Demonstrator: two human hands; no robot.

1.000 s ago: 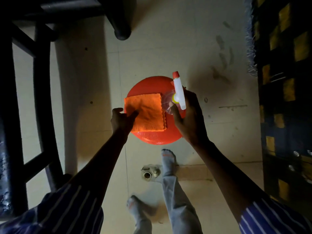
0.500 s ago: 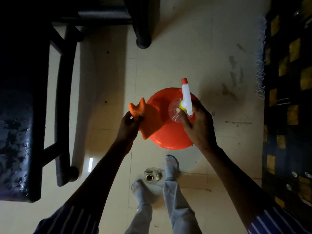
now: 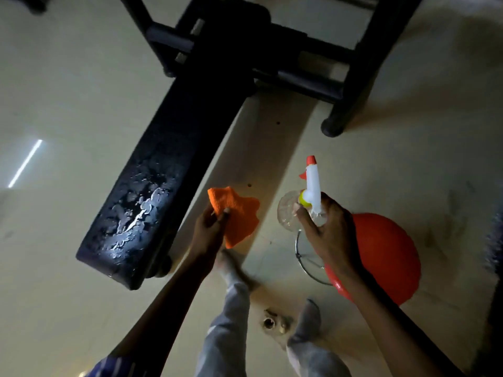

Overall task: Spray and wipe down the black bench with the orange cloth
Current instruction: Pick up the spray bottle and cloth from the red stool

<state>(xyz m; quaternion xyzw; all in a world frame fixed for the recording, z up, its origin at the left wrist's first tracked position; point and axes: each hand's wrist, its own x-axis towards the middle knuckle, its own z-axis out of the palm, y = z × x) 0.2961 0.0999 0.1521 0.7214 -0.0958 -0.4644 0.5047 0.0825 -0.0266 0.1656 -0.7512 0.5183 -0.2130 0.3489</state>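
Half a second ago the orange cloth (image 3: pixel 236 216) was just coming off the red stool (image 3: pixel 386 257); now the left hand (image 3: pixel 209 232) pinches it bunched in the air just beside the near end of the black bench (image 3: pixel 152 186), clear of the stool. The right hand (image 3: pixel 326 229) still grips the spray bottle (image 3: pixel 307 197), nozzle up. The bench's near end glistens with wet, patchy streaks; its far end is dark.
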